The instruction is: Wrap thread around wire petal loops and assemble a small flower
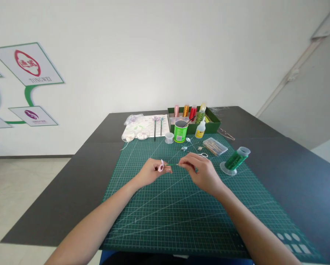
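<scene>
Over the green cutting mat (159, 213), my left hand (149, 172) pinches a small pale-pink artificial flower (161, 166) with a dark reddish centre. A thin green stem (171, 164) runs level from the flower across the gap between my hands. My right hand (200, 173) is closed on the stem's right end with thumb and forefinger; its other fingers are curled. Whether thread is also in that pinch is too small to tell. White-handled scissors (203, 155) lie just beyond my right hand, partly hidden by it. To its right stands a spool of green thread (233, 162), tilted in view.
Behind my hands are a green can (180, 132), a white glue bottle (200, 129), a small clear tub (169, 138) and a clear box of thin sticks (215, 146). A green box (214, 123) holds several coloured thread spools. Small petal pieces (184, 148) lie nearby.
</scene>
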`<state>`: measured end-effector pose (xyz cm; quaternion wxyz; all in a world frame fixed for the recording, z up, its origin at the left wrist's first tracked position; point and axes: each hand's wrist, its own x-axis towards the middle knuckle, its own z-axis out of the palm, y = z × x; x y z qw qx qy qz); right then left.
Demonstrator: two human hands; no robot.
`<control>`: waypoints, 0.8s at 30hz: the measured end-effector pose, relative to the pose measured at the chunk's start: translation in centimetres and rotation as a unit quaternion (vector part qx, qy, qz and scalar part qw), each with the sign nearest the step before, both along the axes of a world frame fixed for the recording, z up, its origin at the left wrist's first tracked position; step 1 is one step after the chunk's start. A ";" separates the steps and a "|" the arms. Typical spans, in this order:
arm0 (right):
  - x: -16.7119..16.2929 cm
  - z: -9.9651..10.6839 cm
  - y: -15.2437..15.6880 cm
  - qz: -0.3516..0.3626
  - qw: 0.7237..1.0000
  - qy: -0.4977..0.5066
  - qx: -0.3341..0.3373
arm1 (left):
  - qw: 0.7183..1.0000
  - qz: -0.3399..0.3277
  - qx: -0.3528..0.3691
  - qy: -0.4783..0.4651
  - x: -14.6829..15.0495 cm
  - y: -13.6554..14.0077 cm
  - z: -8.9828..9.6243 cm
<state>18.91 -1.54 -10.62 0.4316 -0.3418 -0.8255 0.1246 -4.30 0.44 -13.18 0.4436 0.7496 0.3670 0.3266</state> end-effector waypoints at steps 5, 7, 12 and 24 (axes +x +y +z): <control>0.3 -0.3 0.2 -0.037 0.999 -0.005 0.037 | 0.990 -0.021 -0.122 -0.071 0.5 -0.7 -0.5; 0.3 -0.4 0.3 -0.043 0.998 -0.004 0.040 | 0.984 -0.021 -0.152 -0.093 0.8 -0.8 -0.9; 0.0 -0.8 0.2 -0.048 0.998 0.010 0.042 | 0.983 -0.008 -0.163 -0.089 0.8 -0.9 -1.4; -0.5 -1.2 0.2 -0.047 0.997 0.057 0.011 | 0.987 0.015 -0.153 -0.055 0.6 -0.6 -1.4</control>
